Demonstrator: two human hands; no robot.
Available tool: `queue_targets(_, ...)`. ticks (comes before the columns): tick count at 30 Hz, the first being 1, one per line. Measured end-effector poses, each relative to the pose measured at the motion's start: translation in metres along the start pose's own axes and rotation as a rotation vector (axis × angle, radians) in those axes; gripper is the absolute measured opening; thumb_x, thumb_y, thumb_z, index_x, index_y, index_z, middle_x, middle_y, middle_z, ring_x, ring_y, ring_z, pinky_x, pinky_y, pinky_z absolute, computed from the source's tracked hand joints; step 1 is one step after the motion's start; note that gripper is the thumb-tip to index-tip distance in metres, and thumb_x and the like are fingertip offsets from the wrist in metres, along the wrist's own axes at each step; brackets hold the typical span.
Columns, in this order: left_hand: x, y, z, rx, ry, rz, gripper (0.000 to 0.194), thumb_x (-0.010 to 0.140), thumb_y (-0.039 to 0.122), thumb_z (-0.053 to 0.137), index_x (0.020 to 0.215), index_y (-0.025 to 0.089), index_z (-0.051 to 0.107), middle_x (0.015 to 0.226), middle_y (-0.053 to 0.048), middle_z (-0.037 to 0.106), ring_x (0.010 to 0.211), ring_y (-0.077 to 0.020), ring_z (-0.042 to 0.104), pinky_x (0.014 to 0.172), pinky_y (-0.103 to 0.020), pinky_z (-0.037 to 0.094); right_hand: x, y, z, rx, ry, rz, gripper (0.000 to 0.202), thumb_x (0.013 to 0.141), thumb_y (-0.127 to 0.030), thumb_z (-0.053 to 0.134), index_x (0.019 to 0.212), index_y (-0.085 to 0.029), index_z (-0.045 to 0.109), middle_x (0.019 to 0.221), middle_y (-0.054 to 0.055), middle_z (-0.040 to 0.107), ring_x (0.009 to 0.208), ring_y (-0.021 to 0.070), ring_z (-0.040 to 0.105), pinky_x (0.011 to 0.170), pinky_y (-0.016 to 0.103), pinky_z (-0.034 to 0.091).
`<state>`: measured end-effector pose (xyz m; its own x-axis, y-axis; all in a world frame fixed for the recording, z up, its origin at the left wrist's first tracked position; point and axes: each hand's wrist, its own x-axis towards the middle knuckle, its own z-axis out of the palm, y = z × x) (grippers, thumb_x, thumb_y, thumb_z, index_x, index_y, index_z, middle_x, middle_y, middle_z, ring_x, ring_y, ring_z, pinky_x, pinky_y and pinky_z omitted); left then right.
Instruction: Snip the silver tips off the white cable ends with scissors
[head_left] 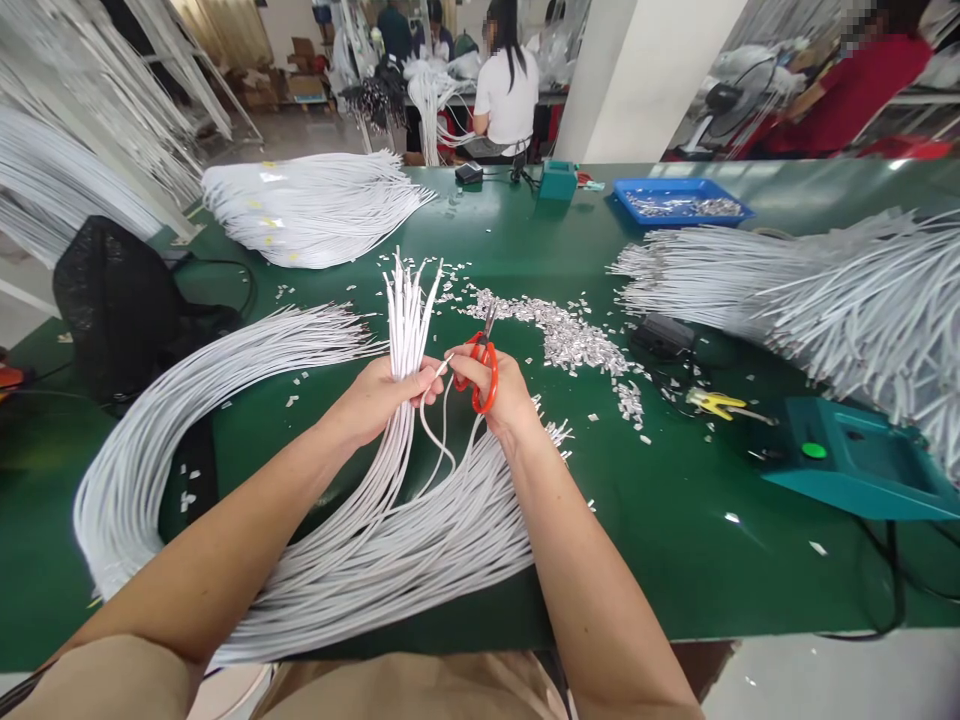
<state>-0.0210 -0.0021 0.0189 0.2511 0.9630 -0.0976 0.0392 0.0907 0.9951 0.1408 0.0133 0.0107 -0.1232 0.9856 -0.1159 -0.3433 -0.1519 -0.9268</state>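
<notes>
Some cables point(406, 340) are bunched, many loose; the left hand point(379, 398) closes its fingers round the bunch; the right hand point(511, 390) pinches one end, scissors point(493, 372) hooked on.

I count 1 pr scissors point(491, 388), 2 hands point(401, 388), 1 blue tray point(679, 220), 1 blk bag point(112, 290). Also 2 teal units point(862, 455) & 1 ylw tool point(716, 403).
</notes>
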Motion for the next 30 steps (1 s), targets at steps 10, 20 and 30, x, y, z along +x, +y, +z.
queue_targets(10, 0.0, -0.003, 0.001, 0.028, 0.171, -0.04, 0.029, 0.067, 0.031, 0.08, 0.083, 0.017, 0.061, 0.07, 0.002, 0.059, 0.067, -0.0133, 0.059, 0.061, -0.026, 0.041, -0.003, -0.006, -0.001, -0.114, 0.043, -0.047, 0.025, 0.066, -0.043, 0.077, 0.065, -0.018, 0.071, 0.063, -0.002, 0.056, 0.062, 0.0107, 0.048, 0.064, 0.028, 0.037)
queue_targets(20, -0.004, -0.001, 0.003, -0.016, 0.077, -0.033, 0.027, 0.076, 0.035, 0.073, 0.088, 0.017, 0.057, 0.072, 0.0, 0.064, 0.068, -0.0133, 0.06, 0.062, -0.026, 0.042, 0.004, 0.007, -0.006, -0.286, 0.115, -0.051, 0.019, 0.067, -0.037, 0.071, 0.067, -0.018, 0.07, 0.061, -0.003, 0.057, 0.058, 0.0109, 0.047, 0.061, 0.027, 0.038)
queue_targets(30, -0.001, 0.015, 0.009, 0.092, 0.003, -0.112, 0.044, 0.077, 0.046, 0.073, 0.112, 0.019, 0.068, 0.079, -0.002, 0.064, 0.077, -0.0167, 0.059, 0.079, -0.033, 0.047, 0.006, -0.013, -0.03, -0.306, 0.438, -0.331, 0.025, 0.073, -0.044, 0.066, 0.068, -0.019, 0.066, 0.07, 0.001, 0.061, 0.069, 0.0154, 0.052, 0.071, 0.029, 0.043)
